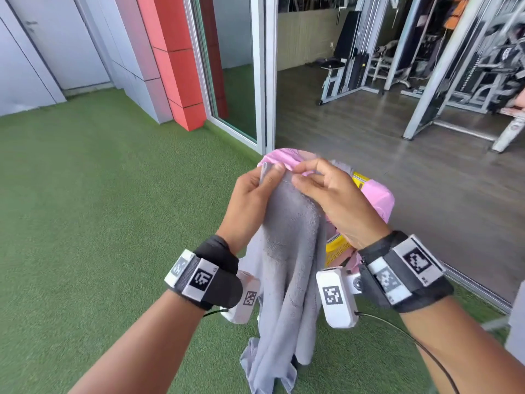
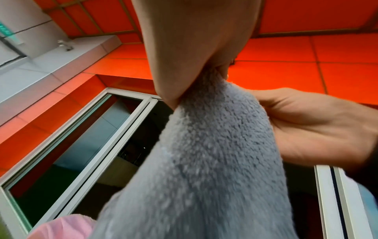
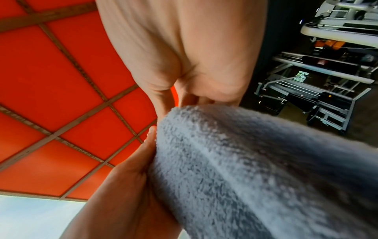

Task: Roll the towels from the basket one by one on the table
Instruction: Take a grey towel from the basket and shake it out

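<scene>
A grey towel (image 1: 287, 251) hangs in the air in front of me, held up by its top edge. My left hand (image 1: 257, 186) pinches that edge between thumb and fingers. My right hand (image 1: 318, 183) pinches the same edge just beside it. The towel's fluffy grey pile (image 2: 204, 161) fills the left wrist view, and the grey towel (image 3: 255, 169) also covers much of the right wrist view. Behind the hands stands a yellow basket (image 1: 338, 248) with pink towels (image 1: 377, 200) piled in it and hanging over its rim. No table shows in any view.
Green artificial turf (image 1: 99, 209) covers the ground to the left and below. A sliding glass door with a white frame (image 1: 262, 81) and a red pillar (image 1: 176, 61) stand ahead. Gym machines (image 1: 426, 66) fill the room on the right.
</scene>
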Action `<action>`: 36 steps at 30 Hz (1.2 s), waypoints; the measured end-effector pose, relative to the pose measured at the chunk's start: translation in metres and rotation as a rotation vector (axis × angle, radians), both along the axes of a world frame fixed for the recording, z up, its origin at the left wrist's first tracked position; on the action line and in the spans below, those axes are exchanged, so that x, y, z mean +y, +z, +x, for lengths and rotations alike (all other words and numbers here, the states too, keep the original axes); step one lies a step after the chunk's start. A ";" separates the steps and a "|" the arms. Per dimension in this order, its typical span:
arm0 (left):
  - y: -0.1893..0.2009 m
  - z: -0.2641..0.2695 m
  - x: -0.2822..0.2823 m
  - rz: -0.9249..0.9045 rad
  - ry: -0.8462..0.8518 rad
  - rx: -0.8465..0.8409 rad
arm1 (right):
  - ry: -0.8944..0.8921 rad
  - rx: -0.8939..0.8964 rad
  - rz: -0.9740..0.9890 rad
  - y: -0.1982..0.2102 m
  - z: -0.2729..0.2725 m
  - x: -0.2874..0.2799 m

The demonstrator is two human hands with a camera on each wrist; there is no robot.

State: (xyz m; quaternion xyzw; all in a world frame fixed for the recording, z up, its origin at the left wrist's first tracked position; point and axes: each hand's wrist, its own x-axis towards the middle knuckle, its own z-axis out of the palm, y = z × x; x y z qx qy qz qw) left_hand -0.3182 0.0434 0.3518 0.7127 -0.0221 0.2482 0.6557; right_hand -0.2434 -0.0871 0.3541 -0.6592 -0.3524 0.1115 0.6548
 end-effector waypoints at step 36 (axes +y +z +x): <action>0.000 0.003 0.026 0.041 0.007 0.201 | -0.016 -0.029 -0.014 -0.038 0.002 -0.027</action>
